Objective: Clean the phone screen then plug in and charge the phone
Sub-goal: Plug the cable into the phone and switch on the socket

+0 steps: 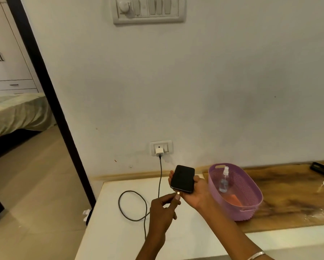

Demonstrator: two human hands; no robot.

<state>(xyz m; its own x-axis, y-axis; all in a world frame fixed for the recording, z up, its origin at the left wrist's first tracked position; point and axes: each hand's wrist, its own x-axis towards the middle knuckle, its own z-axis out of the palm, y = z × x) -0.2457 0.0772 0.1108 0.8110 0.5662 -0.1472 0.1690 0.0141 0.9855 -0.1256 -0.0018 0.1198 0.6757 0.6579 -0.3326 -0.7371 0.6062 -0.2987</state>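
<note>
The right hand (pixel 193 192) cradles the phone (pixel 182 179) above the bench's (pixel 119 233) back edge, fingers wrapped round it. The left hand (pixel 163 212) pinches the cable plug (pixel 178 193) just beside the phone's port; line it up squarely, then push gently.

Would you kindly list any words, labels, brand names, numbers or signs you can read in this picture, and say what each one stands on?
None can be read.
phone: screen dark and blank, no text.
spray bottle in the purple basket: clear, no label visible.
white charger and wall socket: no readable marking.
switch panel: no lettering visible.
dark object at the far right: too blurred to tell.
</note>
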